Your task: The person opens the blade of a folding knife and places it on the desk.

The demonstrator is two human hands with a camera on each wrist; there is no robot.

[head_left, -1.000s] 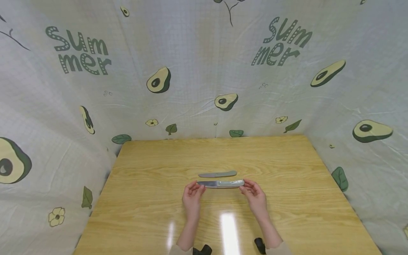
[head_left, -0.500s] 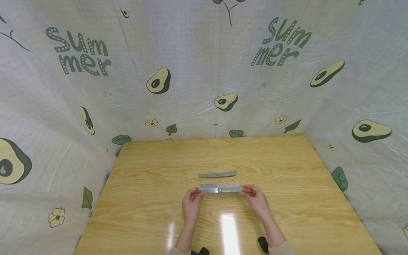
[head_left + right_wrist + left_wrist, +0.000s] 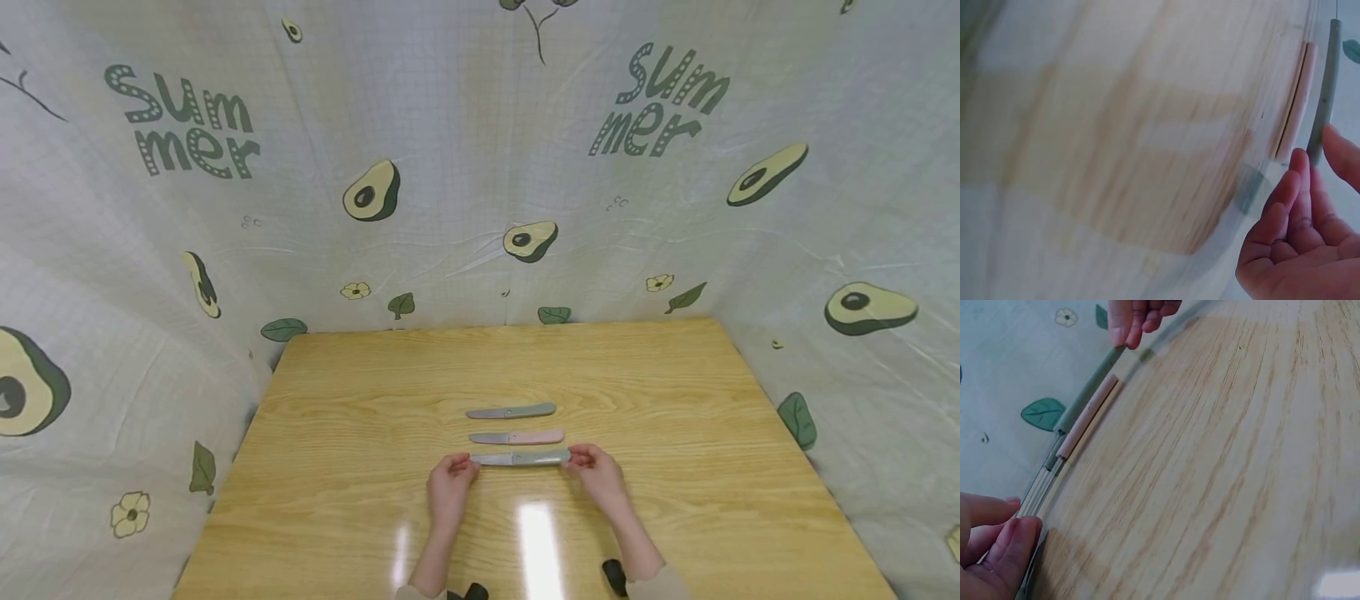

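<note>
A small knife with a green handle [image 3: 542, 457] lies level between my two hands, its blade pointing left. My left hand [image 3: 450, 490] pinches the blade tip, and my right hand [image 3: 600, 481] pinches the handle's end; the right wrist view shows thumb and fingers on that green handle [image 3: 1327, 87]. Just beyond it, a pink-handled knife [image 3: 536, 437] rests on the table, nearly parallel. Farther back lies a grey-green-handled knife [image 3: 530, 410], blade also to the left. Whether the held knife touches the table, I cannot tell.
The wooden table [image 3: 360, 392] stretches around the knives on all sides. A hanging cloth [image 3: 450, 125] printed with avocados and leaves closes off the back and both sides. Light glares off the table [image 3: 540, 542] between my forearms.
Both hands have brought the green-handled knife toward me, off the line of the pink-handled one. That pink-handled knife, hidden a second ago, now shows fully. The rear knife stays put.
</note>
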